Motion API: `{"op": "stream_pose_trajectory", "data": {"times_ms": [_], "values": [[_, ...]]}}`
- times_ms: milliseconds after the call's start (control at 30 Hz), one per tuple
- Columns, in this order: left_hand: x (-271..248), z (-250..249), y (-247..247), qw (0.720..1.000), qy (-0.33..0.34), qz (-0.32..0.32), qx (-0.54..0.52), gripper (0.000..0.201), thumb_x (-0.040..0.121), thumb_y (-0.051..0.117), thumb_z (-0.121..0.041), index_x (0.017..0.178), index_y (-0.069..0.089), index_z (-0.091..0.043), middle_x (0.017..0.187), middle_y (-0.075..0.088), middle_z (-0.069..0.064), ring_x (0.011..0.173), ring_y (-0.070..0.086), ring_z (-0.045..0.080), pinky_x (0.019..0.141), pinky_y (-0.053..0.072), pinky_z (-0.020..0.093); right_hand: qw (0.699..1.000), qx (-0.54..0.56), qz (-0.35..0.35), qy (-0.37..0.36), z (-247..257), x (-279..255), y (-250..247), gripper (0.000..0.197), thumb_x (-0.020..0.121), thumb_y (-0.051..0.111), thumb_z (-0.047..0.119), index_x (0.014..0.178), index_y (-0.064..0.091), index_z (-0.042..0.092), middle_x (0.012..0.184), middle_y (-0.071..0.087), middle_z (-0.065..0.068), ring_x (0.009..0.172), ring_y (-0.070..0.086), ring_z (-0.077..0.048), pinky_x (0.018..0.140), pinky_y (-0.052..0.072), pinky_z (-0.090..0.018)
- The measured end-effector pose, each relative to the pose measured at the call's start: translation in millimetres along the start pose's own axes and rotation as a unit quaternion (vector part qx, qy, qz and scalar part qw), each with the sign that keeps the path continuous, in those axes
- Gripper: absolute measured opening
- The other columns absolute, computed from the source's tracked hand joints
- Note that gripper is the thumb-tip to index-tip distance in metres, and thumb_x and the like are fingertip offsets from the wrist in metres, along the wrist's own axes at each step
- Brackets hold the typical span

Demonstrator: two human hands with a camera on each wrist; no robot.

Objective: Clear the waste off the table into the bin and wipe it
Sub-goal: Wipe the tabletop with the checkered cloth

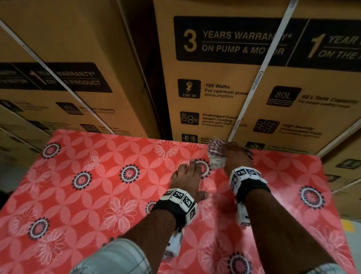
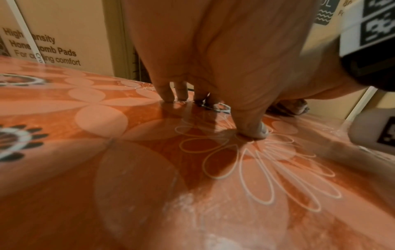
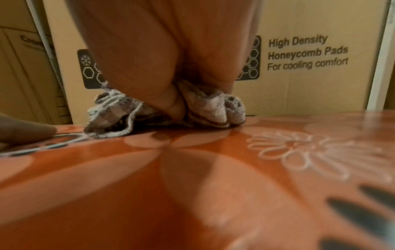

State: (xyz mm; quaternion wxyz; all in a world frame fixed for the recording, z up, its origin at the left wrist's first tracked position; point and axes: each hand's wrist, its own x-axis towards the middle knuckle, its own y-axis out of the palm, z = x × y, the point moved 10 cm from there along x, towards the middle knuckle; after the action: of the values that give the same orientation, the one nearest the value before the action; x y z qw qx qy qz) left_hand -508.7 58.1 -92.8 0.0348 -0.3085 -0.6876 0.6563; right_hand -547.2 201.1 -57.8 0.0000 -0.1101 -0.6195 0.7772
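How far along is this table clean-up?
Clearing looks done: no waste shows on the red flowered table. Wiping is in hand: the right hand grips a checked cloth at the far edge, while the left hand rests its fingertips on the table. The nearer part probably remains.

Big cardboard boxes stand stacked right behind the far edge, printed with black panels about warranty, 190 watts and honeycomb pads. White straps run down them, one marked Crompton. More such boxes stand to the left.
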Motion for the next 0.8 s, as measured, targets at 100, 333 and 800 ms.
{"op": "stream_pose_trajectory", "data": {"times_ms": [100,333,800], "values": [[0.2,0.5,0.6,1.0,-0.001,-0.003,0.005,0.1,0.085,0.061,-0.057,0.155,0.003,-0.015,0.163,0.004,0.007,0.143,0.015,0.038,0.113,0.027,0.052,1.0,-0.005,0.006,-0.002,-2.6,3.6,-1.2,0.062,0.083,0.043,-0.009,0.14,0.04,0.013,0.142,0.045,-0.012,0.13,0.043,-0.03,0.109,0.036,-0.04],[0.2,0.6,1.0,1.0,-0.004,0.002,-0.004,0.098,0.085,0.06,-0.055,0.155,0.004,-0.016,0.163,0.003,0.005,0.144,0.013,0.037,0.114,0.026,0.051,0.999,-0.028,0.003,-0.027,9.4,-6.3,3.2,0.058,0.085,0.041,-0.008,0.138,0.043,0.014,0.141,0.047,-0.01,0.125,0.049,-0.028,0.105,0.042,-0.039],[-48.9,-22.0,15.9,0.999,0.024,-0.027,0.025,0.094,0.078,0.068,-0.055,0.149,0.022,-0.015,0.154,0.022,0.013,0.134,0.028,0.034,0.105,0.034,0.044,0.998,-0.037,-0.011,-0.05,12.4,-58.7,18.2,0.057,0.083,0.047,0.001,0.138,0.043,0.017,0.142,0.046,-0.01,0.124,0.049,-0.029,0.103,0.043,-0.042]]}}
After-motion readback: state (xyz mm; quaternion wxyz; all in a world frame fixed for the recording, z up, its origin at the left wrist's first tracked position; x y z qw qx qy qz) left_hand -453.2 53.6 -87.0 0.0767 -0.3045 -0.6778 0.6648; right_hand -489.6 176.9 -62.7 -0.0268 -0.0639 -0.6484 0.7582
